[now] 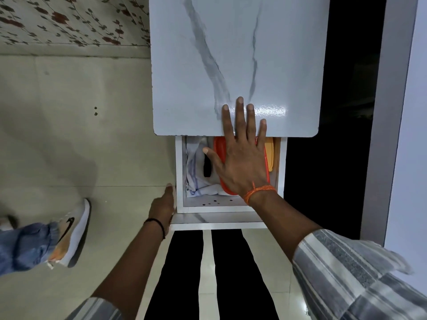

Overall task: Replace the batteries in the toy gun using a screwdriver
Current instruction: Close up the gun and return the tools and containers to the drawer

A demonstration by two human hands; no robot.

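A white drawer point(231, 219) stands pulled out from under a white marble-patterned tabletop point(235, 61). My right hand point(240, 155) hovers above the drawer with fingers straight and spread, the fingertips over the table's front edge. My left hand point(163, 205) rests against the drawer's left front corner; its fingers are mostly hidden. Inside the drawer lie an orange-lidded container point(220, 158), a yellow container point(269, 155), a white cloth with blue stripes point(195, 162) and a black handle-like object point(206, 168). No toy gun or batteries are in view.
Another person's leg in jeans and a white sneaker point(74, 232) stands on the tiled floor at the left. A dark gap point(328, 135) and a white panel point(406, 135) lie to the right of the table. My legs in black trousers point(208, 273) are below the drawer.
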